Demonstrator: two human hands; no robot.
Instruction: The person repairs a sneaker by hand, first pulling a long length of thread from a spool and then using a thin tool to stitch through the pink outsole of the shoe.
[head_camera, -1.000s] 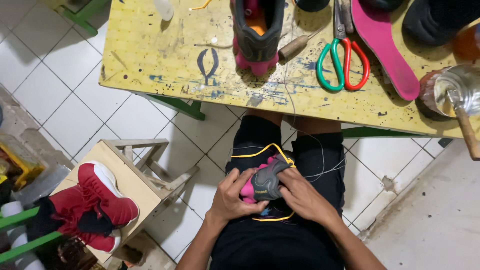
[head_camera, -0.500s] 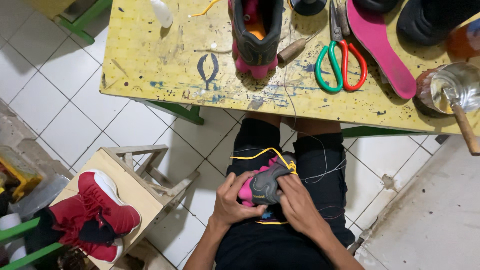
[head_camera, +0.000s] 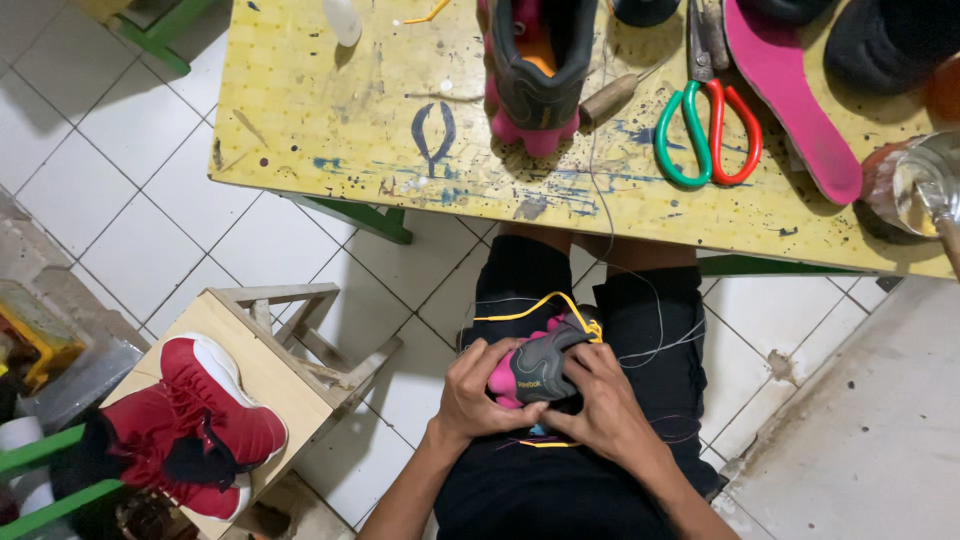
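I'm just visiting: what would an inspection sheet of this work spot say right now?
Surface: yellow table, paint-stained and scratched.
Job's things: grey and pink shoe on the lap; thin thread trails from it.
Clutter: second shoe, scissors, pink insole, wooden-handled tool, jar, white bottle.
Grippers: left hand and right hand both clasp the shoe.
Cables: nothing seen.
Surroundings: white tiled floor; wooden stool bearing red sneakers.
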